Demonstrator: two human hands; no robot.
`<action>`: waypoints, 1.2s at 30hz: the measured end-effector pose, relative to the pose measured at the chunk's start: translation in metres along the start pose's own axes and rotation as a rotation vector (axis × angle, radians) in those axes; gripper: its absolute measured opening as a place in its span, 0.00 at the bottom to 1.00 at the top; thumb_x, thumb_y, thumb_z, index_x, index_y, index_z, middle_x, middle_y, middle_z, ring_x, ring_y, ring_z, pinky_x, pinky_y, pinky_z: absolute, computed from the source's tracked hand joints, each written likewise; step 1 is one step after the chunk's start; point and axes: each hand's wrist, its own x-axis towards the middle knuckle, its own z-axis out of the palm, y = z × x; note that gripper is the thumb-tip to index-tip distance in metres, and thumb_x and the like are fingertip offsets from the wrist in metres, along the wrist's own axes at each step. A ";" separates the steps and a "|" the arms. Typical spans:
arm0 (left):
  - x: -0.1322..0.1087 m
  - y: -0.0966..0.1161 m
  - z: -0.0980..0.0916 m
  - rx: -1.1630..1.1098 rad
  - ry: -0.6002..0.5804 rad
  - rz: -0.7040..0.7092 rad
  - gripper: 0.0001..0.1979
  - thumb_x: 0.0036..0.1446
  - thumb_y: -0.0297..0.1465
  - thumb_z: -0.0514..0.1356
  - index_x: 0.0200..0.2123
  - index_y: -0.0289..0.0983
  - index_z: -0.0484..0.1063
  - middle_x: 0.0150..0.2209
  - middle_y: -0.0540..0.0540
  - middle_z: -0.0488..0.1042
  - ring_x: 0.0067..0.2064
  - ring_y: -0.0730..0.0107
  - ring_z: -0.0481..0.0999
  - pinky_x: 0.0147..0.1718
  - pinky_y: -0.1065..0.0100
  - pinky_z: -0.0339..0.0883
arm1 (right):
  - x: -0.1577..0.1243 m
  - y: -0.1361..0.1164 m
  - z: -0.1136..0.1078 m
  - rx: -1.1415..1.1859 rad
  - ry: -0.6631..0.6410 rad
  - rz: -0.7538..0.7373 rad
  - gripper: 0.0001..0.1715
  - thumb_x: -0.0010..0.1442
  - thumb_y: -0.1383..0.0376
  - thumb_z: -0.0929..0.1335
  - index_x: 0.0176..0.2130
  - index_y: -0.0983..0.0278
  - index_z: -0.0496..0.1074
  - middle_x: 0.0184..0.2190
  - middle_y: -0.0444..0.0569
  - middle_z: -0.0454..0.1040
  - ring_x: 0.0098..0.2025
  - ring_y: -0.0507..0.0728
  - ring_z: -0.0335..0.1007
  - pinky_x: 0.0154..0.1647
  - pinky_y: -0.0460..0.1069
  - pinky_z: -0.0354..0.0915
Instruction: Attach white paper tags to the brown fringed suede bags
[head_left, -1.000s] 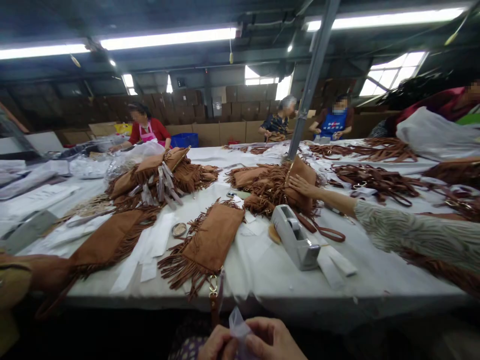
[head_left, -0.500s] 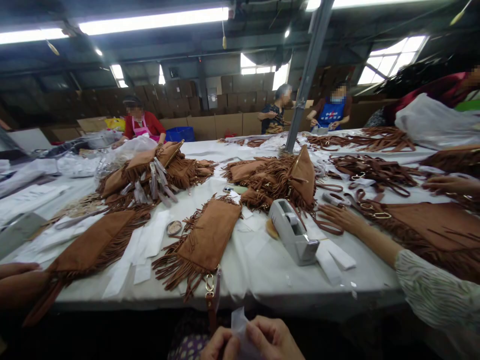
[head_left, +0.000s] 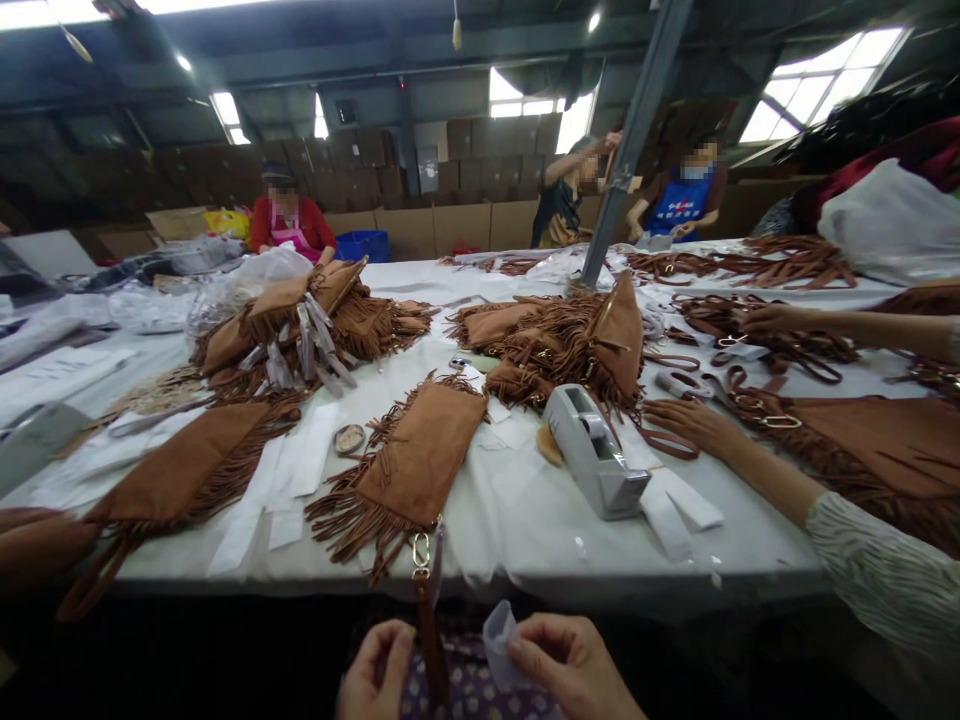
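In front of the table edge, my right hand [head_left: 574, 660] pinches a curled strip of translucent white paper [head_left: 501, 640]. My left hand [head_left: 381, 668] is closed at the fingertips, just left of a hanging brown wrist strap [head_left: 430, 635]; whatever it may hold is too small to make out. The strap hangs by a gold clasp [head_left: 421, 552] from a brown fringed pouch [head_left: 427, 455] lying on the table, its fringe spread to the left.
A grey tape dispenser [head_left: 592, 450] stands right of the pouch, beside white paper strips [head_left: 679, 505]. Fringed pouches are heaped behind [head_left: 525, 335]. A co-worker's hand [head_left: 686, 425] reaches in from the right; another co-worker's hand [head_left: 45, 550] is at the left. A post [head_left: 626, 150] rises beyond.
My hands have moved apart, the left going left, the right keeping the paper strip, which now curls over. At right, a co-worker's far hand has reached to the pile of straps.
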 end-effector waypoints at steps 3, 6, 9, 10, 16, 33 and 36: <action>0.014 -0.010 -0.022 0.061 0.016 -0.151 0.34 0.39 0.55 0.60 0.40 0.31 0.72 0.43 0.36 0.77 0.48 0.56 0.73 0.43 0.65 0.68 | -0.001 -0.002 -0.012 -0.057 -0.035 0.042 0.23 0.46 0.50 0.72 0.24 0.69 0.77 0.19 0.46 0.70 0.23 0.50 0.58 0.23 0.45 0.53; 0.020 -0.018 -0.018 0.130 -0.166 -0.117 0.35 0.40 0.54 0.60 0.43 0.31 0.72 0.48 0.34 0.75 0.53 0.54 0.70 0.53 0.61 0.61 | -0.004 -0.002 -0.016 -0.154 -0.060 0.072 0.22 0.47 0.51 0.71 0.23 0.69 0.76 0.18 0.44 0.68 0.23 0.49 0.56 0.23 0.44 0.51; 0.020 -0.024 -0.003 0.175 -0.361 -0.055 0.30 0.42 0.50 0.62 0.43 0.34 0.73 0.46 0.38 0.76 0.51 0.57 0.71 0.54 0.61 0.59 | -0.011 0.001 -0.016 -0.208 -0.066 0.090 0.22 0.47 0.51 0.71 0.22 0.69 0.76 0.18 0.44 0.67 0.23 0.49 0.54 0.23 0.45 0.50; 0.019 -0.028 0.000 0.168 -0.411 -0.046 0.29 0.42 0.50 0.61 0.41 0.35 0.74 0.44 0.39 0.77 0.49 0.58 0.72 0.52 0.62 0.61 | -0.013 0.003 -0.016 -0.218 -0.062 0.094 0.22 0.47 0.51 0.70 0.22 0.69 0.76 0.18 0.44 0.66 0.23 0.49 0.54 0.23 0.45 0.49; 0.011 -0.054 -0.010 -0.046 -0.615 -0.065 0.26 0.40 0.50 0.64 0.36 0.36 0.74 0.31 0.47 0.74 0.35 0.69 0.72 0.38 0.68 0.63 | -0.022 0.012 -0.014 -0.250 -0.051 0.097 0.20 0.49 0.53 0.70 0.23 0.69 0.76 0.18 0.44 0.67 0.24 0.50 0.55 0.24 0.45 0.51; -0.033 0.049 0.047 -0.629 -0.262 -0.247 0.13 0.34 0.35 0.71 0.26 0.36 0.77 0.19 0.52 0.75 0.24 0.76 0.72 0.27 0.75 0.64 | -0.041 -0.009 -0.011 -0.515 -0.093 0.034 0.16 0.51 0.59 0.67 0.24 0.69 0.76 0.18 0.42 0.66 0.25 0.50 0.56 0.26 0.45 0.50; -0.034 0.045 0.053 -0.646 -0.188 -0.272 0.13 0.32 0.35 0.72 0.24 0.37 0.77 0.19 0.51 0.76 0.24 0.75 0.72 0.27 0.74 0.65 | -0.036 -0.004 -0.007 -0.521 -0.075 0.024 0.15 0.50 0.59 0.67 0.23 0.69 0.76 0.17 0.42 0.64 0.23 0.49 0.54 0.24 0.45 0.49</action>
